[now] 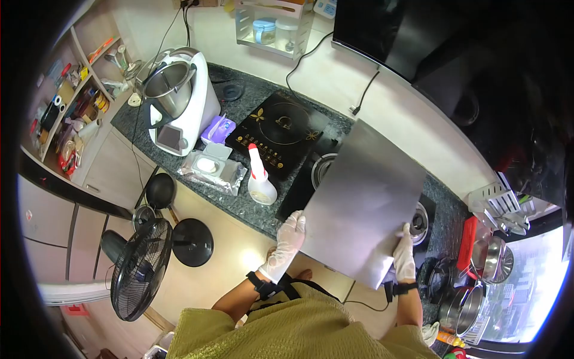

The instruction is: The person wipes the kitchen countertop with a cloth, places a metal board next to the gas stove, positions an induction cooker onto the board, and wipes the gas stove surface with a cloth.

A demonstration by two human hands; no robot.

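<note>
A large, flat stainless steel sheet (365, 197) is held tilted over the black gas hob (294, 200). My left hand (288, 242), in a thin white glove, is closed on its left edge. My right hand (404, 256), gloved too, grips the lower right edge, with its thumb on the face. The sheet hides most of the hob. One burner (323, 172) shows at its left and another burner (420, 224) at its right. A white spray bottle (262, 188) with a red nozzle stands on the counter left of the hob.
An induction cooktop (278, 133), a wipes pack (213, 170), a purple packet (218, 130) and a white food processor (186, 102) line the granite counter (227, 203). Steel pots (463, 308) stand at the right. A fan (141, 269) and pans (192, 242) are at lower left.
</note>
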